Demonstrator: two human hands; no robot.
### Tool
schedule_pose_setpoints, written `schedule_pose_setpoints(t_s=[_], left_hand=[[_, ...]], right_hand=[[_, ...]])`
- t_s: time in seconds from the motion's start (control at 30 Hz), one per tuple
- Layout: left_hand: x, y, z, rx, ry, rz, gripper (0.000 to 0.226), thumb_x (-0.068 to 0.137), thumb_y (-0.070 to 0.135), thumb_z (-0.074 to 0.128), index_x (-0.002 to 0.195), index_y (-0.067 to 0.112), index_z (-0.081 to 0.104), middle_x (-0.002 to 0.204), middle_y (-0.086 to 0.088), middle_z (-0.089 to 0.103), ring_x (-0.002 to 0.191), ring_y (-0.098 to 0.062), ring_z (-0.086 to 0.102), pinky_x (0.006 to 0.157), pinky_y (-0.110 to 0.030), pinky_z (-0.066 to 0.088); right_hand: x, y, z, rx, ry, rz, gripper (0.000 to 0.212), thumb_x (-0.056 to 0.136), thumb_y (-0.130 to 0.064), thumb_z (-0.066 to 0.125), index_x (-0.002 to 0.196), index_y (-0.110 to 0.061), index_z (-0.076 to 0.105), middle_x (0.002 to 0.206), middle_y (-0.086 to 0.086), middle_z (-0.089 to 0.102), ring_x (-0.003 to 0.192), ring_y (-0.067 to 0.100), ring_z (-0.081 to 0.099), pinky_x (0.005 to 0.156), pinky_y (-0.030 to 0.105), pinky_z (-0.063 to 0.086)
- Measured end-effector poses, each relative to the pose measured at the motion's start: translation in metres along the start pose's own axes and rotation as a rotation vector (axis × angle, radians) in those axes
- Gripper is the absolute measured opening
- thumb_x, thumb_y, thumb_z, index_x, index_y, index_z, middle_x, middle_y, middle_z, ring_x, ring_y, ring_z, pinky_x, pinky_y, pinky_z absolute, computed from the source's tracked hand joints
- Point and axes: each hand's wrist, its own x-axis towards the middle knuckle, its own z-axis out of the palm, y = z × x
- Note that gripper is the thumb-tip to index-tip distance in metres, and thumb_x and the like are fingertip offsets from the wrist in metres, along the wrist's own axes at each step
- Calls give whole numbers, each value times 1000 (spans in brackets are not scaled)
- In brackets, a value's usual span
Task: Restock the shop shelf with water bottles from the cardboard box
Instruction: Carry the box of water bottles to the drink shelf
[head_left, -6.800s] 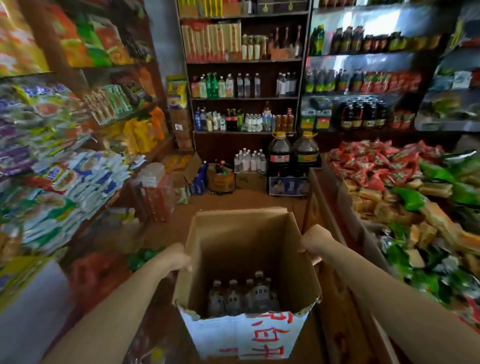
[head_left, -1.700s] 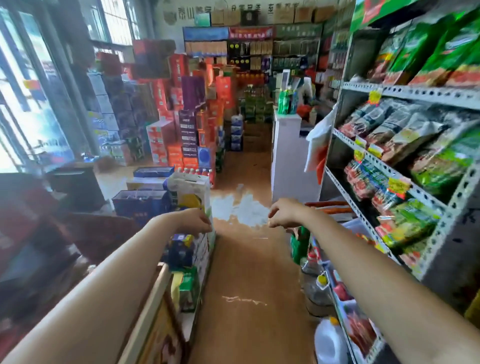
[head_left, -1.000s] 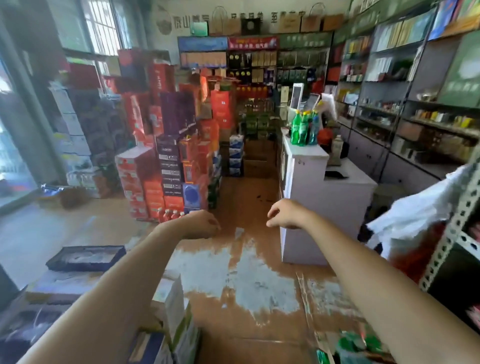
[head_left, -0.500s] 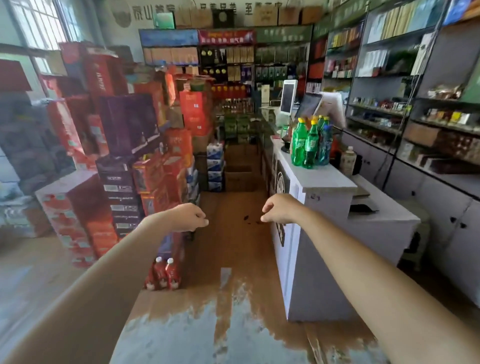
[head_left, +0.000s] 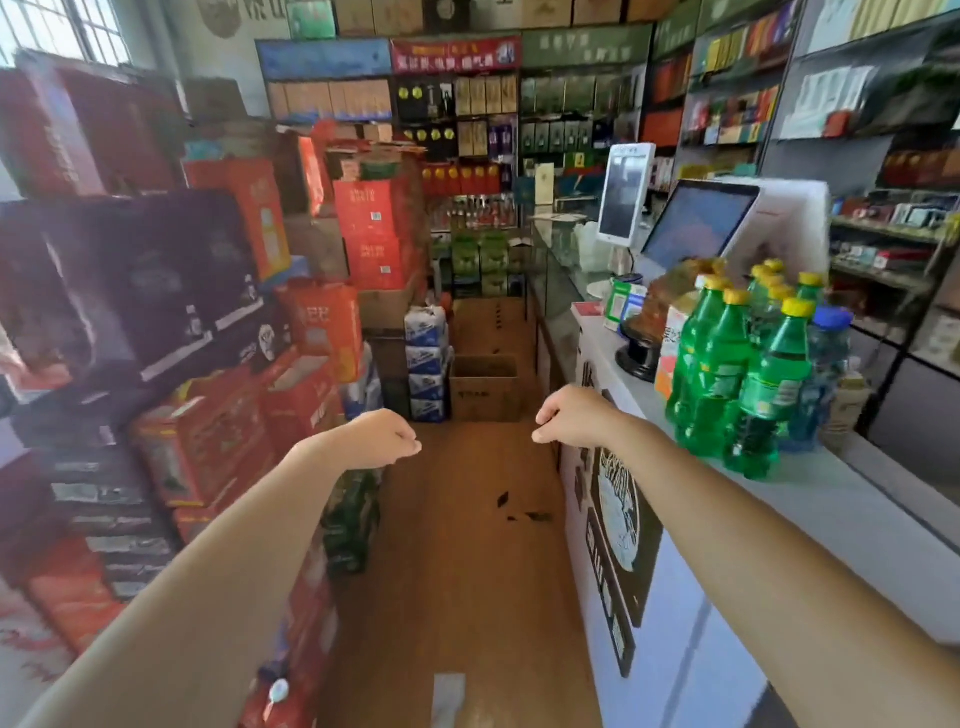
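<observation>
- Both arms reach out in front, over a brown floor (head_left: 457, 545) in a shop aisle.
- The left hand (head_left: 382, 436) is curled into a loose fist, and nothing is in it.
- The right hand (head_left: 569, 418) is curled the same way and holds nothing too.
- The two hands are near each other but do not touch.
- A brown cardboard box (head_left: 484, 387) sits on the floor further down the aisle, past the hands. Its top is open. It is too far off to see what is inside.
- Just left of that box is a stack of wrapped bottle packs (head_left: 427, 361). They may be water, but the picture is too blurry to be sure.
- On the right is a white counter (head_left: 810, 499). Green bottles (head_left: 727, 374) with yellow caps stand on it, close together, and a blue bottle (head_left: 823, 374) stands beside them.
- Two screens (head_left: 696, 223) stand further back on the counter.
- On the left, red boxes (head_left: 223, 431) and dark boxes (head_left: 156, 280) are piled high.
- Shelves (head_left: 519, 114) full of goods cover the back wall.
</observation>
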Motion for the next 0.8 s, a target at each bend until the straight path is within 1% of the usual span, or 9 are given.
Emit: schedule_pose_setpoints(t_s=[0.07,0.17,0.2,0.3,0.4,0.47,0.63,0.7,0.8], left_hand=[[63,-8,-18,-26,25,-14,25,96,24,51,112,13,68,113,-2,66,95,-12,61,69,-5,42],[150,-22,-44,-62,-22,-59,19,95,21,53,101,12,69,108,-7,66,104,-24,62,86,-28,47],[180,-28,-51,-71,-23,-66,17,95,21,54,98,13,69,109,-7,66,104,-25,61,88,-30,47],[276,-48,-71,12,-29,-85,23,95,29,53,102,15,70,103,-1,65,98,-18,60,87,-27,46],[379,-65,-90,11,-56,-100,27,96,29,53,108,11,68,106,-5,66,100,-21,62,91,-33,48],[447,-71,-105,29,-56,-89,24,96,30,52,105,13,67,102,-4,64,96,-19,60,88,-30,46],[615,-77,-144,54,-69,-83,35,95,31,52,122,11,63,113,-3,63,107,-19,58,92,-28,43],[682,-78,-157,32,-85,-71,33,95,31,53,118,11,63,107,-3,62,100,-18,60,89,-28,46],[778,-79,-165,57,-138,-27,26,95,32,52,111,15,65,113,-5,64,105,-21,61,93,-33,46]], right_hand=[[68,1,-18,-1,4,-10,32,87,-27,68,115,-12,68,124,5,63,113,24,58,92,32,47],[162,2,-37,-10,2,-7,34,88,-28,66,117,-11,67,125,6,63,114,24,58,92,32,47],[194,4,-40,-18,-8,-7,35,88,-28,65,118,-10,67,125,7,62,114,25,58,93,32,46],[293,13,-47,-23,-4,-1,35,89,-29,64,119,-11,67,125,7,62,115,25,57,93,32,45],[395,29,-46,7,-3,33,34,86,-32,69,114,-13,69,122,6,63,114,24,57,94,33,46],[463,36,-51,27,-2,53,32,83,-33,71,110,-16,69,119,5,65,111,23,59,93,32,47],[623,50,-83,111,23,105,32,83,-31,72,110,-14,69,110,4,67,103,21,63,93,36,52],[686,61,-93,121,30,121,30,81,-31,74,107,-16,70,111,4,68,104,21,63,95,37,51],[778,86,-100,102,20,146,27,79,-32,74,103,-19,70,111,3,68,102,19,62,92,35,51]])
